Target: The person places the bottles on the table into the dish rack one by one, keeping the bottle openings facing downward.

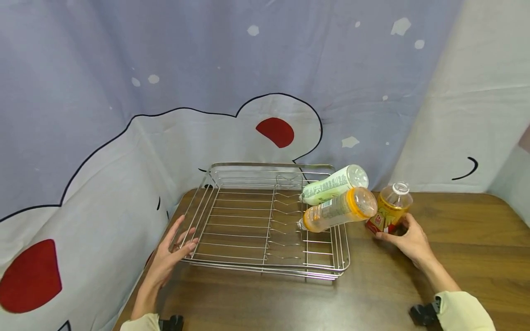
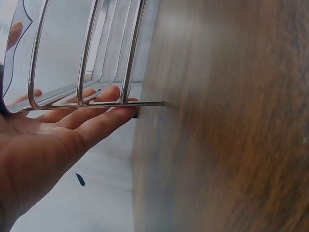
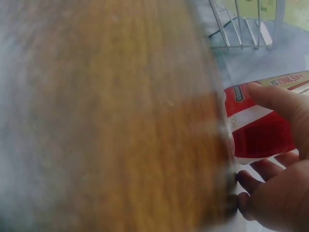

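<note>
A wire dish rack (image 1: 244,220) stands on the wooden table. My left hand (image 1: 167,257) is at its left front corner. In the left wrist view, the fairly straight fingers (image 2: 104,121) lie against the rack's wires. My right hand (image 1: 410,241) holds a clear plastic bottle (image 1: 391,207) with a yellow and red label, right of the rack. In the right wrist view, the thumb presses the label's red part (image 3: 263,133). Two bottles lean neck-down in the rack's right side: a green-labelled bottle (image 1: 333,186) and an orange-banded bottle (image 1: 339,211).
A patterned cloth (image 1: 198,69) hangs behind the table and along its left side. The wooden table (image 1: 468,230) extends to the right of the held bottle. Wavy wire dividers (image 1: 285,225) run through the rack's middle.
</note>
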The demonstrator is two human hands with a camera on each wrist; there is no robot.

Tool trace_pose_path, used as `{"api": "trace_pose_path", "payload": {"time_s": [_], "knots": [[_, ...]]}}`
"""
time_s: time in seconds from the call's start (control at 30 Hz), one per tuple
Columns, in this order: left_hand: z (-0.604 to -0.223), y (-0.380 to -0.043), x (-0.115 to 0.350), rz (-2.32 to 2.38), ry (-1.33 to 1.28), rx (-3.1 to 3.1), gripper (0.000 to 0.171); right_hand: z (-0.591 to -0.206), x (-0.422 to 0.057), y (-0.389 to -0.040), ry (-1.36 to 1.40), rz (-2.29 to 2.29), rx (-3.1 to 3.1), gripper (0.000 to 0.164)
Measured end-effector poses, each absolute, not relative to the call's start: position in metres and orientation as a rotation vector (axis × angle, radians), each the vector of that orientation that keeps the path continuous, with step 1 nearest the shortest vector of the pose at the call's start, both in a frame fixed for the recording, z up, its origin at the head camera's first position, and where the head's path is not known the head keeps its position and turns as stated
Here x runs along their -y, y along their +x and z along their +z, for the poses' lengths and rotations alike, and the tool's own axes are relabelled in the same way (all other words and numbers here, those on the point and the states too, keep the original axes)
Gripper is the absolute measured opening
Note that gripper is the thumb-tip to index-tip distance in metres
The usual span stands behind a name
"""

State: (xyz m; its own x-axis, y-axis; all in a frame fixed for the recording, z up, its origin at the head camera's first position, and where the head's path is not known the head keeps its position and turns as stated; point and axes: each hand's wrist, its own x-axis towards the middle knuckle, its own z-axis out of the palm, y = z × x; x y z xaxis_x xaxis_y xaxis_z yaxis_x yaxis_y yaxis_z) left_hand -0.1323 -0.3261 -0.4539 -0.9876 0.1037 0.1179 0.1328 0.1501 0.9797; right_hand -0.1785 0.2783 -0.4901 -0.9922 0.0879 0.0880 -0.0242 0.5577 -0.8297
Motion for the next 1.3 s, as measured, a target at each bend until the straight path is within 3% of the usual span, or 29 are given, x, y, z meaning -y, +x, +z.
{"api": "trace_pose_path", "payload": {"time_s": [0.7,1.1,1.3], "knots": [[-0.456,-0.133,0.327,-2.033,-0.286,2.337,0.080,-0.489,-0.287,-0.170,-0.020,1.546,2.448,0.065],[-0.455,-0.132,0.326,-2.032,-0.270,2.347,0.081,-0.472,-0.292,-0.160,-0.015,1.587,2.369,0.051],[-0.454,-0.132,0.325,-2.043,-0.259,2.347,0.081,-0.459,-0.296,-0.154,0.026,1.592,2.334,0.052]]}}
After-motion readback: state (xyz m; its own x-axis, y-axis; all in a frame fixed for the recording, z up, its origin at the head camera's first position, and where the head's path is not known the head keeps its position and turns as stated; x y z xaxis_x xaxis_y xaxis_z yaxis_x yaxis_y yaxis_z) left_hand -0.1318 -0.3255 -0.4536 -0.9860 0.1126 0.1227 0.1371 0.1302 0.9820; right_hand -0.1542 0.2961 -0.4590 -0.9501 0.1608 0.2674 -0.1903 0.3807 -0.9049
